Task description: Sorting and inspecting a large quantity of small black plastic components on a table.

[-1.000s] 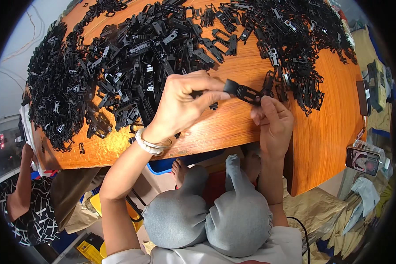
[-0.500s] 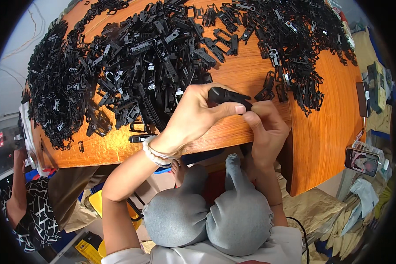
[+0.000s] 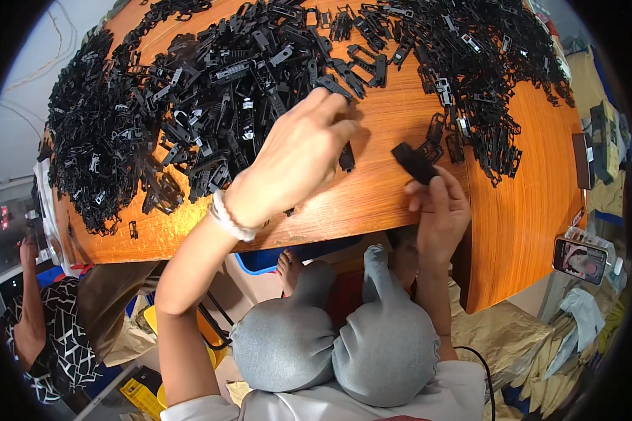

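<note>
My right hand (image 3: 442, 207) pinches a black plastic part (image 3: 413, 163) between thumb and fingers, its wide end tilted up to the left over the table. My left hand (image 3: 305, 140) reaches over the right side of the middle heap of black plastic parts (image 3: 235, 84). Its fingers are curled downward, and what they hold, if anything, is hidden. One narrow black piece (image 3: 347, 158) shows below those fingers; whether it is gripped or lying on the wood cannot be made out. Loose black frames (image 3: 434, 133) lie just behind the part in my right hand.
A second heap of black frame pieces (image 3: 484, 105) covers the right of the brown wooden table (image 3: 372, 189). A phone (image 3: 580, 260) stands off the right edge. Another person's arm (image 3: 29, 302) is at the left. Beneath the table's front edge sits a blue bin (image 3: 260, 262).
My hands have parted. The left moved up and left toward the middle heap; the right stays near its place, now holding the black part alone.
</note>
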A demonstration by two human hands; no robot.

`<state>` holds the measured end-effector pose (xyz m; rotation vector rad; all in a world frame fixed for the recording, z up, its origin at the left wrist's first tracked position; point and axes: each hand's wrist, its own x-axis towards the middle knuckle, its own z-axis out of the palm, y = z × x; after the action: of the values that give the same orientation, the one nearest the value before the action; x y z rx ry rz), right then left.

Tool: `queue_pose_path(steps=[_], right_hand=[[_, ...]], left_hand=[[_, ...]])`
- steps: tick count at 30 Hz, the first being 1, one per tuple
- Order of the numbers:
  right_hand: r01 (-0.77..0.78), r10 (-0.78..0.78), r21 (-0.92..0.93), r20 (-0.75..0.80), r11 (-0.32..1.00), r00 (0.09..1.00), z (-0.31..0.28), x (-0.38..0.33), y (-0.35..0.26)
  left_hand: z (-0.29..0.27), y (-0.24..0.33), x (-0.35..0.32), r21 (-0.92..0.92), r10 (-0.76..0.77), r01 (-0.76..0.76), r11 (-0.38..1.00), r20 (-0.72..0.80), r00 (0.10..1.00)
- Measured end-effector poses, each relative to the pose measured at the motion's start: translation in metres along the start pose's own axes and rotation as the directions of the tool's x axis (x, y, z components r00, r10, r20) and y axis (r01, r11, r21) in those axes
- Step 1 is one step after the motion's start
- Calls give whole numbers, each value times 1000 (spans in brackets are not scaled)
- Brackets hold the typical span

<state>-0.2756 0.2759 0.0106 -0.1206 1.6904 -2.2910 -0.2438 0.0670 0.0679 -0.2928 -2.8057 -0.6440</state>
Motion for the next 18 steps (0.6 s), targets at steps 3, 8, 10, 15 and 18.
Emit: queue_pose_path(steps=[3,8,10,15,18], right_hand=[[30,-27,66,-48,997,998,-2,3,-3],[83,-74,158,-64,984,995,-3,4,-4],[85,-78,113,-70,990,995,-4,3,-8],[72,-72,63,-6,995,997,-3,2,-9],[-20,20,-3,59,1000,998,2,3,-3]], left_hand=[[4,-4,8,287,98,-154,946,201,975],[11,-13,14,267,191,-267,926,281,941],[14,-15,19,-81,122,-124,989,-36,992],[4,-7,22,-519,-400,401,755,121,909],[8,-3,21,-501,-310,292,814,50,950]])
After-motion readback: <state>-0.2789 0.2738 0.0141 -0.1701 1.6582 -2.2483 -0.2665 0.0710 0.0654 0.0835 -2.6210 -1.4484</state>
